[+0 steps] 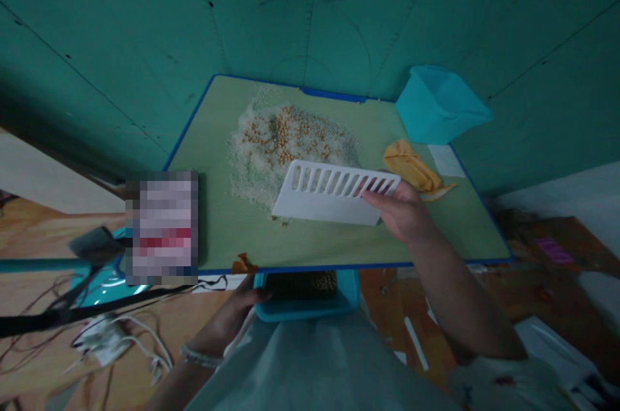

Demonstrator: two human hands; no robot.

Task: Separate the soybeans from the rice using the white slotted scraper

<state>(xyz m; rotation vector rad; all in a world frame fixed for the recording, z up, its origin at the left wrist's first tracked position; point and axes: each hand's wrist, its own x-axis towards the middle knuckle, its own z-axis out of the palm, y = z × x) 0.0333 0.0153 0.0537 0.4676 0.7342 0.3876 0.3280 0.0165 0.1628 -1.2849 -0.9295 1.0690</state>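
My right hand [404, 210] grips the right end of a white slotted plastic scraper [329, 194], which rests on a green board [213, 204] at the near edge of a pile of rice mixed with yellow beans [285, 143]. My left hand [237, 311] holds the left side of a teal box [307, 298] below the board's front edge; the box has beans and a dark mesh inside.
A teal square container [438, 104] stands at the board's far right corner, with a crumpled orange cloth [411, 165] beside it. A small orange scrap [242, 263] lies at the front edge. Cables [126, 333] and a black stand [72, 307] lie on the floor at left.
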